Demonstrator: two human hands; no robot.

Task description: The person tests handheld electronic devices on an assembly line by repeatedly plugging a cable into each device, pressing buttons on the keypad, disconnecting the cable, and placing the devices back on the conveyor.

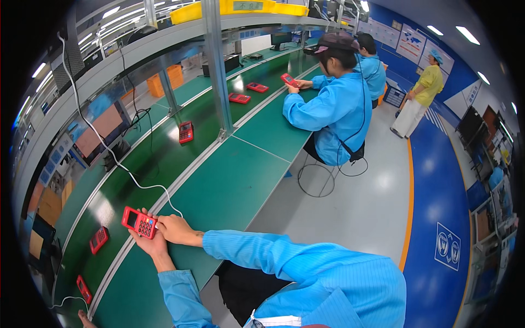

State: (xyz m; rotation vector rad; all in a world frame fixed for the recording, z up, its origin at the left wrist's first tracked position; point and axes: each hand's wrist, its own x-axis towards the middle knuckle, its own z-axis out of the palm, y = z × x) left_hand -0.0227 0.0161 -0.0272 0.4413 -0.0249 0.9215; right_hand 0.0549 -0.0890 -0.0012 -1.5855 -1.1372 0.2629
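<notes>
A red payment terminal point(140, 222) with a small dark screen and a keypad lies face up in my left hand point(155, 246), whose palm and fingers support it from below. My right hand point(178, 230) is closed at the terminal's right side, pinching the end of a white cable point(143, 187). A bit of white shows between its fingertips and the terminal; whether the plug is inside the terminal cannot be made out. Both hands are above the near edge of the green conveyor belt point(123, 203), by the green worktop point(219, 188).
More red terminals lie on the belt, one point(99, 240) left of my hands and one point(186, 132) farther along. A metal post point(217, 71) rises beside the belt. Co-workers in blue sit on the right, the nearer one point(333, 109) holding a terminal. Another person's hand point(86, 318) shows lower left.
</notes>
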